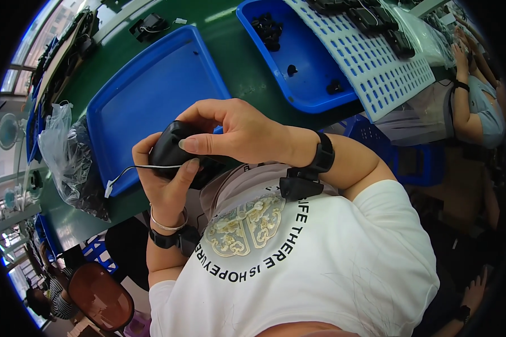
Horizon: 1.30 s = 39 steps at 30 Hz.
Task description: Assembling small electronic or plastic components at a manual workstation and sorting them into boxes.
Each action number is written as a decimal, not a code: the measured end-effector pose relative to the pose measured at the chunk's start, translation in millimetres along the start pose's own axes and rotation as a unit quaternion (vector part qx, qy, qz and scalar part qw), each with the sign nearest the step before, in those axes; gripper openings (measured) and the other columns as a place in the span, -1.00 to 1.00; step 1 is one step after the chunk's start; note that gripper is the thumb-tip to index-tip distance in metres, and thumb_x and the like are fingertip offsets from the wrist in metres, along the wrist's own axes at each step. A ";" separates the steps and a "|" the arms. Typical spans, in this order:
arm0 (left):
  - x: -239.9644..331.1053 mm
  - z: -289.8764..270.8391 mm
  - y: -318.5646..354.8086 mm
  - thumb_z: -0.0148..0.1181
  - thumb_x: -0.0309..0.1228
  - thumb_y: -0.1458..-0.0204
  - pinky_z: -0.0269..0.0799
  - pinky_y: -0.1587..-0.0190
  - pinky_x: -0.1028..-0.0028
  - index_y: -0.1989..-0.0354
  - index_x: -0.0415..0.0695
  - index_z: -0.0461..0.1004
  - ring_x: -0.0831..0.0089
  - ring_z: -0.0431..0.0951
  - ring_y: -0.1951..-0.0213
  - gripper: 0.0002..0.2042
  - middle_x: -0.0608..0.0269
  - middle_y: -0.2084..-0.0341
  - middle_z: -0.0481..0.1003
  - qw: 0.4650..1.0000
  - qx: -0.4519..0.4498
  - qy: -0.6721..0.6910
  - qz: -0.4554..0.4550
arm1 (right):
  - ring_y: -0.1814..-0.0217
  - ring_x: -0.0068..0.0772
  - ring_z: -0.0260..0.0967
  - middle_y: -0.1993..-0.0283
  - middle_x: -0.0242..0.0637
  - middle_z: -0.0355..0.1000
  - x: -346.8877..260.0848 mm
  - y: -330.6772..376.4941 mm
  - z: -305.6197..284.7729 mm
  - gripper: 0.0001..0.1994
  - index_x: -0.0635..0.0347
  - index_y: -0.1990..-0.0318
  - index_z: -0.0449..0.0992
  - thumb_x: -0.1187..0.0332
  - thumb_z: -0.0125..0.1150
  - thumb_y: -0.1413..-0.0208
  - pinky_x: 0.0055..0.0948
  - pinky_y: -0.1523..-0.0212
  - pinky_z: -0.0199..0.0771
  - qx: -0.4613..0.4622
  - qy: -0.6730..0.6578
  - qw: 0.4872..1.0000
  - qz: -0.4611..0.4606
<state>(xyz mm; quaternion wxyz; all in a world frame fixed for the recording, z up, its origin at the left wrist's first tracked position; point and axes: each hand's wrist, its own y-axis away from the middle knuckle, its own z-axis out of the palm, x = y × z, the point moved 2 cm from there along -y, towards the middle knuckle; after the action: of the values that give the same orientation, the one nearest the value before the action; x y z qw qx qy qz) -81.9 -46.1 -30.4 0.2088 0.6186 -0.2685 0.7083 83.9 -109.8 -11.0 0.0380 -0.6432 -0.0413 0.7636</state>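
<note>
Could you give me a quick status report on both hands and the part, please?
Left hand and right hand both gripping black mouse shell. White wire trails from it over empty blue tray. Nothing in the way.

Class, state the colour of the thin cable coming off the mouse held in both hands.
White: the cable leaves the black mouse toward a small connector, clearest in the head view.

Two blue trays (152, 95) (298, 62), one black mouse (171, 149), one perforated white panel (376, 62), one plastic bag (67, 163).

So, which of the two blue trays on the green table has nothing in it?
The blue tray nearest the hands, just beyond the black mouse-like part being held, is bare. The other blue tray, farther right, holds small black parts and a white perforated panel.
</note>
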 end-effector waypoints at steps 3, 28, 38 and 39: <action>2.4 2.5 -3.1 0.36 -0.49 0.22 0.38 0.12 0.54 -0.04 -0.17 0.12 0.48 0.41 0.16 -0.37 0.20 0.18 0.35 1.000 -0.001 -0.002 0.012 | 0.13 -0.53 0.36 0.16 -0.27 0.45 -1.3 0.6 -2.9 -0.64 0.29 0.04 0.40 0.30 0.23 -0.04 -0.54 0.07 0.36 0.012 0.025 1.000 0.000; -8.9 11.0 -26.8 0.15 -0.60 0.15 0.46 0.17 0.48 0.04 -0.22 0.20 0.41 0.52 0.25 -0.56 0.12 0.26 0.45 0.890 -0.212 0.328 -0.235 | 0.23 -0.04 0.37 0.31 -0.09 0.40 -19.7 6.5 -143.1 -0.76 0.30 0.28 0.46 0.55 0.15 0.21 -0.24 0.17 0.37 -0.098 0.750 0.650 0.075; -8.3 0.0 -25.0 -0.04 -0.45 -0.12 0.49 0.09 0.36 -0.02 -0.31 0.30 0.30 0.52 0.13 -0.69 0.04 0.13 0.45 0.852 -0.138 0.457 -0.214 | 0.30 -0.63 0.36 0.18 -0.29 0.40 -70.3 44.9 -46.6 -0.80 0.29 0.16 0.45 0.59 0.14 -0.02 -0.64 0.38 0.37 0.059 0.380 0.887 -0.256; -9.4 -0.6 -24.3 -0.04 -0.45 -0.12 0.49 0.09 0.36 -0.02 -0.31 0.30 0.30 0.52 0.13 -0.69 0.04 0.13 0.45 0.852 -0.136 0.459 -0.211 | 0.30 -0.63 0.36 0.18 -0.29 0.40 -64.4 45.0 -36.6 -0.80 0.29 0.16 0.45 0.59 0.14 -0.02 -0.64 0.38 0.37 0.055 0.380 0.887 -0.257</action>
<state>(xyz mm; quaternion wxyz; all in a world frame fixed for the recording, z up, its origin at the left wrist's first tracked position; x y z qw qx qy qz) -65.7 -26.7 -36.8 0.5347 0.2307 -0.0986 0.8069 130.7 -161.2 40.9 0.2811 -0.8478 -0.1452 0.4255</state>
